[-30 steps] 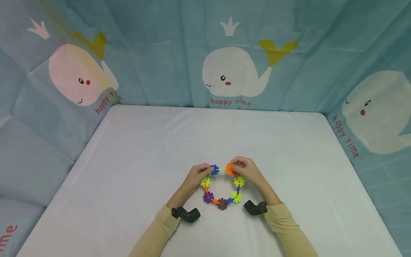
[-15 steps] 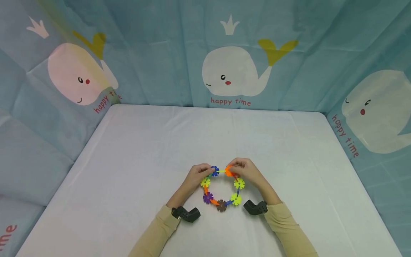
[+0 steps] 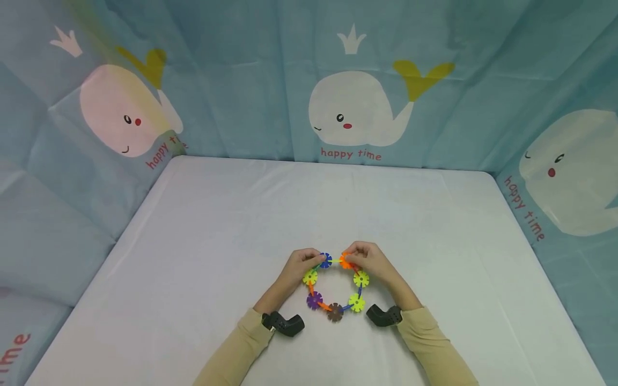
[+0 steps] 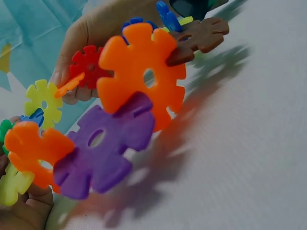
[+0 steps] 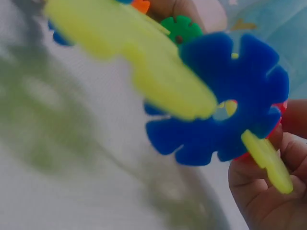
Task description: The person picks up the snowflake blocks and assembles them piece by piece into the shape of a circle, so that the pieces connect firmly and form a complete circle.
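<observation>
A closed ring of slotted, flower-shaped plastic discs is held between both hands above the white table. My left hand (image 3: pixel 296 268) pinches the ring at its far left, by the blue disc (image 3: pixel 326 261). Opposite it, my right hand (image 3: pixel 372 261) pinches the orange disc (image 3: pixel 345 261) at the far right. A yellow link joins these two discs. The brown disc (image 3: pixel 335 312) is at the near side, beside the purple disc (image 3: pixel 314 301). In the left wrist view, the purple disc (image 4: pixel 105 160) slots into an orange disc (image 4: pixel 120 67). A large blue disc (image 5: pixel 201 76) fills the right wrist view.
The white-covered table (image 3: pixel 217 225) spreads around the hands. Blue curtains (image 3: pixel 232 96) printed with whales stand at its back and sides. Black wrist cameras (image 3: pixel 285 325) are strapped at both cuffs and sit close to the near side of the ring.
Both hands and the ring have come slightly nearer to the body. The head view has shifted a little. Each hand keeps its pinch on the ring.
</observation>
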Demonstrator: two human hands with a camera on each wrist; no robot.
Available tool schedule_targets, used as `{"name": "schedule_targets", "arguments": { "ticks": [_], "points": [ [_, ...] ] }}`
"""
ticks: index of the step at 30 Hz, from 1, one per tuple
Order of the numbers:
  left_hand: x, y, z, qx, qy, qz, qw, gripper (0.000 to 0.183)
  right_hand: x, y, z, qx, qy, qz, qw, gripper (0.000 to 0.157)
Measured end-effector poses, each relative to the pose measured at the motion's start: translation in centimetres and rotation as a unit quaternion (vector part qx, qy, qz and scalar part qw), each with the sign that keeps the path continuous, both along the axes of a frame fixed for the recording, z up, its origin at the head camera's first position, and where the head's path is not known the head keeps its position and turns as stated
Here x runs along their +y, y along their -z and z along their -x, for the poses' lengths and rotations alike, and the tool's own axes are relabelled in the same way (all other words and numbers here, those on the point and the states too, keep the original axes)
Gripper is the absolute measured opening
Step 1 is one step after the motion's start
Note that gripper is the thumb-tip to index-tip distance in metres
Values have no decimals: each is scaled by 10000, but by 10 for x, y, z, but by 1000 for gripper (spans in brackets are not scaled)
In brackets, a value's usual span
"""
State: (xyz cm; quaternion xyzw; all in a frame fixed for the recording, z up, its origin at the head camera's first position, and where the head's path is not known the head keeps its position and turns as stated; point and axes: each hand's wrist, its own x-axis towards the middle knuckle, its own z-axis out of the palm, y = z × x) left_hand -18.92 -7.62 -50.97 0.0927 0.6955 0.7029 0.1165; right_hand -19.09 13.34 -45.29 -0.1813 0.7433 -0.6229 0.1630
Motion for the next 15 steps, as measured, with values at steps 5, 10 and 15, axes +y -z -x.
{"name": "schedule_targets", "arguments": {
  "ticks": [5,10,15],
  "points": [
    [1,-1,1,-130,-57,55,9999,23,-2,1,-2,114,75,53,9999,10],
    [2,-3,1,-305,-94,66,9995,21,-4,4,-2,121,101,115,9998,9],
    [2,-4,2,-317,-90,190,9993,20,-3,2,0,52,124,-49,9999,10]
  ]
}}
